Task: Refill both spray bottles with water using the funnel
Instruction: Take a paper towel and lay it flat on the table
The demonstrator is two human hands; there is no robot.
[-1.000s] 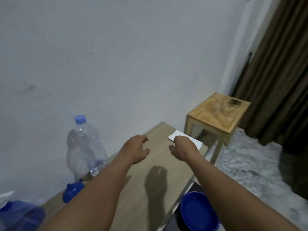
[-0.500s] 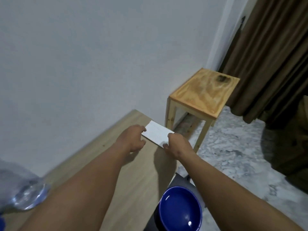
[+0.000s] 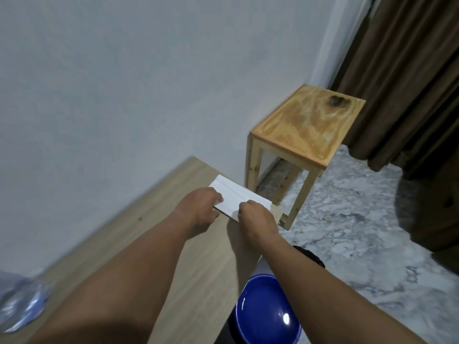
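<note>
A folded white paper [image 3: 237, 194] lies at the far right corner of the light wooden table [image 3: 139, 234]. My left hand [image 3: 198, 209] pinches its left edge, thumb on top. My right hand [image 3: 257, 217] grips its near right edge with curled fingers. The base of a clear plastic water bottle [image 3: 21, 304] shows blurred at the lower left. No spray bottle or funnel is in sight.
A blue bowl [image 3: 265, 311] sits below the table's right edge, between my arms. A small wooden stool [image 3: 308, 125] stands against the white wall beyond the table. Brown curtains [image 3: 407, 78] hang at the right over a marble floor [image 3: 360, 227].
My view swung right, so the water bottle and blue cap slid out to the left. Both hands reached the white paper and took hold of it.
</note>
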